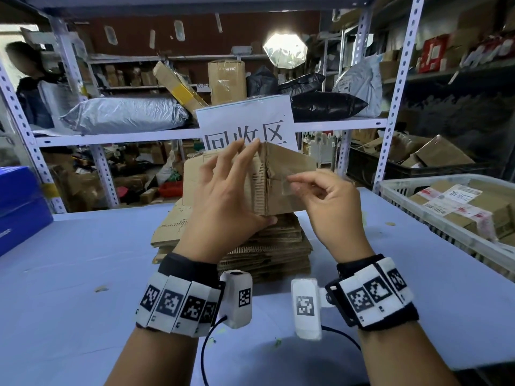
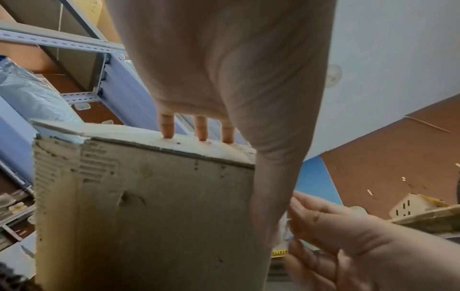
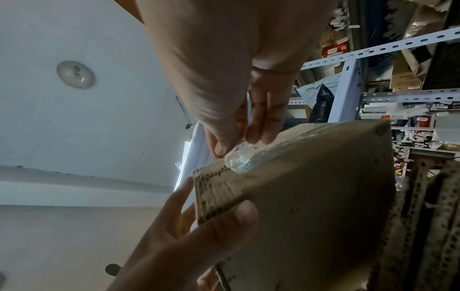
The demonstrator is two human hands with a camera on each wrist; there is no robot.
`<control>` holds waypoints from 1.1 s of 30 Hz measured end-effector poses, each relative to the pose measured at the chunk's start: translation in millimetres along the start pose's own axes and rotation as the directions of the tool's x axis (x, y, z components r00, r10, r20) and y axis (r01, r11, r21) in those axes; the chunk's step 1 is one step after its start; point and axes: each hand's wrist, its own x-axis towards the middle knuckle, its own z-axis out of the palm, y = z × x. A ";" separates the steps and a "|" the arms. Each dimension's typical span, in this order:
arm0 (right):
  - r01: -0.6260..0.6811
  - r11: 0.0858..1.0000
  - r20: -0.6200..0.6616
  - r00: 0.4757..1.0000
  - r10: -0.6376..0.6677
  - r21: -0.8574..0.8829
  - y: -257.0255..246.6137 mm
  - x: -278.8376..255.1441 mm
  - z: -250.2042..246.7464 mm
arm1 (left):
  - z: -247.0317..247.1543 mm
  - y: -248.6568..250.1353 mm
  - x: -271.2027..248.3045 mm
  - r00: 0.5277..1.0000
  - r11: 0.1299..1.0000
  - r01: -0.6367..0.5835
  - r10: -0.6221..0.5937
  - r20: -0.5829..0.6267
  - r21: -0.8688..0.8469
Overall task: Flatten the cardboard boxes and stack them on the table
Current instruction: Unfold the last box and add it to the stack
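Left hand (image 1: pixel 223 196) clamps the cardboard box (image 1: pixel 284 174), fingers spread over its top, thumb beneath; right hand (image 1: pixel 331 207) pinches clear tape (image 1: pixel 287 185) above the flattened stack (image 1: pixel 278 246).

Bright studio lamp at the back, soft even light on the table — wrist views dimmer.

The octagonal softbox (image 1: pixel 285 50) glares white from behind the shelving, blowing out its own centre. The table (image 1: pixel 83 260) takes pale bluish light with faint shadows under the wrists. Shelf uprights bow outward toward the head view's edges — wide-angle distortion. In the wrist views the palms loom large, soft and shadowed against a bright ceiling, where a ceiling lamp (image 3: pixel 75 74) sits unlit; the background shelves smear.
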 end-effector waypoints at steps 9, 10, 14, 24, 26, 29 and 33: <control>-0.059 0.998 -0.014 0.998 0.059 -0.005 -7.2 -4.8 7.9 | -0.4 6.2 -5.9 0.999 0.997 0.042 -0.043 -0.025 -0.068; -0.063 0.998 0.003 0.998 0.063 0.004 -8.1 -6.3 9.9 | 0.1 7.5 -6.5 0.999 0.997 0.041 -0.043 -0.026 -0.071; -0.102 0.994 0.063 0.993 0.099 0.043 -8.8 -9.8 13.4 | 0.5 11.4 -8.2 0.999 0.997 0.046 -0.046 -0.014 -0.061; -0.351 0.863 -0.001 0.926 0.377 0.363 -1.7 -6.8 9.8 | -0.4 11.9 -9.7 0.999 0.998 0.033 -0.034 -0.002 -0.055; -0.352 0.872 -0.020 0.925 0.381 0.340 -1.0 -6.8 8.6 | -0.3 12.4 -10.3 1.000 0.999 0.019 -0.019 0.007 -0.040; -0.310 0.925 -0.082 0.939 0.334 0.220 -1.0 -6.7 9.7 | -0.5 13.4 -10.7 1.000 1.000 -0.009 0.009 0.005 -0.010; -0.285 0.953 -0.142 0.944 0.297 0.099 2.3 -7.5 12.3 | 0.1 14.0 -10.8 1.000 1.000 -0.023 0.023 -0.006 0.007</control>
